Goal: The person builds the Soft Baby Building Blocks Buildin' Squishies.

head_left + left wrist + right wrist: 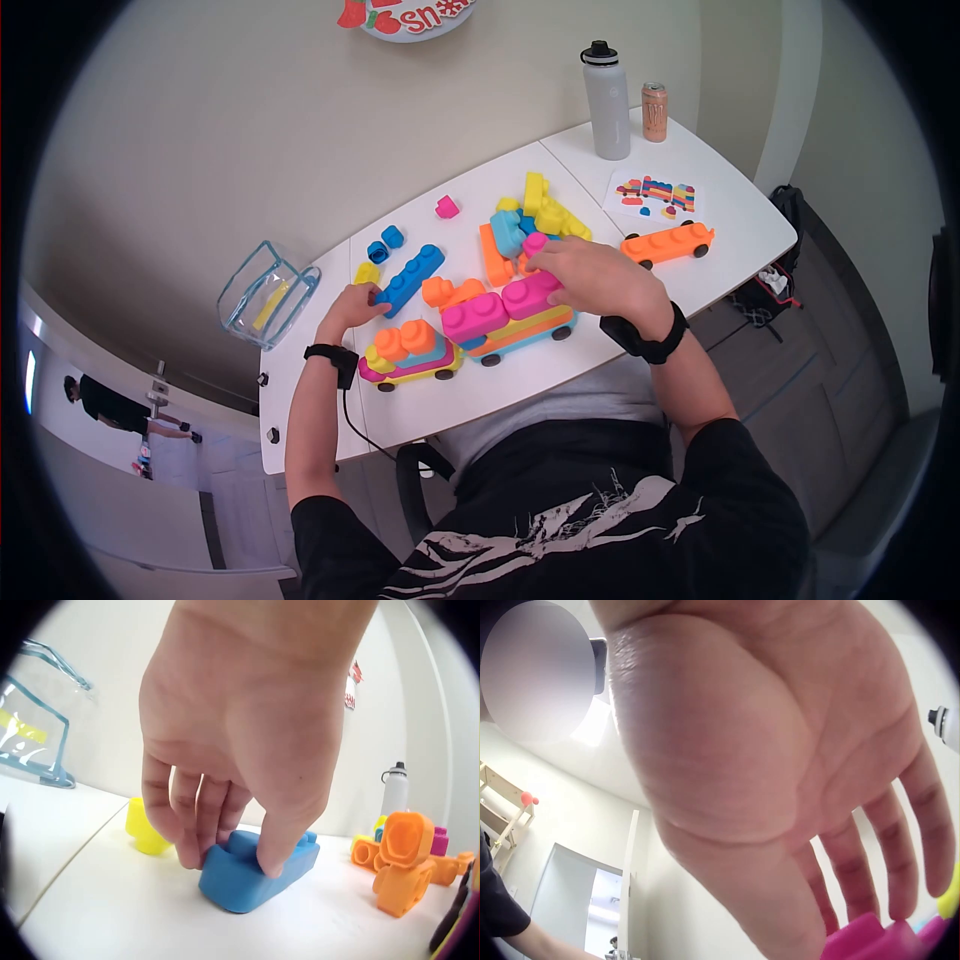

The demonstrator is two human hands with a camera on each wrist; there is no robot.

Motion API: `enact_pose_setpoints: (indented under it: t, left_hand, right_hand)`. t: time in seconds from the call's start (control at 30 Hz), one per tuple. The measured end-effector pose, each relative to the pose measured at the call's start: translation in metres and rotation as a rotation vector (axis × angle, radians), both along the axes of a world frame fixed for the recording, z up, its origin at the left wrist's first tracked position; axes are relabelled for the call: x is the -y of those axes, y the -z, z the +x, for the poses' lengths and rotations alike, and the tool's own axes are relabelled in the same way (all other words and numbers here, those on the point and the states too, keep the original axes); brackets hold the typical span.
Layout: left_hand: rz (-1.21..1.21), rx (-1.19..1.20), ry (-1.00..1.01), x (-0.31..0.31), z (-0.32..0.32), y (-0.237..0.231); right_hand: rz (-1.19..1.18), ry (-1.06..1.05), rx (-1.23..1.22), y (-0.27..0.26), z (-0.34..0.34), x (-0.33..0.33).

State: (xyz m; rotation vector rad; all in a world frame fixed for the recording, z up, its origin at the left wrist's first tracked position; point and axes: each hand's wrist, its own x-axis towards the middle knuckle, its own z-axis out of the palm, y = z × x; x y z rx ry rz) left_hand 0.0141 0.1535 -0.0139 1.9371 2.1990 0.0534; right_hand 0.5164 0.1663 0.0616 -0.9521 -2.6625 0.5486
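Observation:
My left hand (352, 308) pinches the near end of a long blue block (411, 281) between thumb and fingers; in the left wrist view the blue block (255, 877) lies on the table. The right hand (605, 285) has its thumb and fingers at a magenta block (530, 296), which sits on a wheeled car (520, 338) beside another magenta block (475, 318). A small pink block (536, 243) shows by its fingertips. In the right wrist view the fingertips are partly hidden behind the magenta block (874, 941). Left of that car stands a smaller wheeled car (410, 366) with orange blocks on top.
Loose yellow, teal and orange blocks are piled behind the cars. An orange wheeled base (668, 243) and a picture card (655, 195) are at the right. Bottle (608, 105) and can (654, 112) stand at the back; a clear case (268, 298) is at the left.

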Motion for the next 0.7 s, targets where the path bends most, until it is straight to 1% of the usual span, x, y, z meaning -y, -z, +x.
enact_pose_setpoints:
  t: [0.07,0.13,0.17,0.2,0.27,0.3,0.33,0.37,0.4,0.43,0.47,0.5,0.53,0.57,0.6,0.63,0.7]
  left_hand:
    - [0.005,-0.011,-0.014,0.004,0.007,-0.020]
    - [-0.011,0.108,-0.136,0.013,0.016,-0.054]
    - [0.046,0.120,-0.134,0.018,0.017,-0.066]
    - [0.043,0.117,-0.139,0.022,0.017,-0.078]
    - [0.228,0.209,-0.043,0.033,0.021,-0.101]
    - [0.226,0.207,-0.048,0.040,0.028,-0.111]
    - [0.290,0.243,0.039,0.050,0.051,-0.125]
    - [0.354,0.279,0.126,0.059,0.073,-0.137]
    - [0.354,0.279,0.118,0.066,0.094,-0.144]
    - [0.342,0.285,0.188,0.073,0.116,-0.149]
    - [0.329,0.292,0.257,0.078,0.135,-0.151]
    - [0.331,0.293,0.249,0.080,0.150,-0.151]
    - [0.300,0.270,0.311,0.082,0.164,-0.151]
    - [0.268,0.245,0.374,0.083,0.174,-0.149]
    - [0.270,0.247,0.370,0.083,0.182,-0.146]
    - [0.239,0.255,0.377,0.082,0.189,-0.143]
    - [0.192,0.254,0.395,0.079,0.195,-0.138]
  right_hand:
    - [-0.004,-0.017,-0.004,0.001,0.001,-0.004]
    - [-0.015,-0.037,-0.006,0.004,0.003,-0.006]
    - [-0.020,-0.040,-0.021,0.005,0.003,-0.007]
    - [-0.025,-0.045,-0.036,0.005,0.003,-0.007]
    - [-0.002,-0.036,-0.068,0.003,0.005,-0.007]
    - [0.024,-0.024,-0.096,0.001,0.005,-0.006]
    - [0.021,-0.031,-0.097,0.001,0.005,-0.007]
    - [0.064,0.016,-0.202,0.000,0.005,-0.008]
    - [0.108,0.061,-0.306,-0.002,0.004,-0.008]
    - [0.108,0.053,-0.305,-0.007,0.004,-0.007]
    - [0.085,0.053,-0.395,-0.014,0.005,-0.005]
    - [0.061,0.052,-0.485,-0.017,0.004,-0.004]
    - [0.061,0.045,-0.482,-0.017,0.005,-0.006]
    - [0.045,-0.033,-0.514,-0.016,0.007,-0.010]
    - [0.029,-0.110,-0.545,-0.015,0.009,-0.013]
    - [0.029,-0.112,-0.544,-0.016,0.011,-0.016]
    - [0.032,-0.118,-0.330,-0.016,0.015,-0.020]
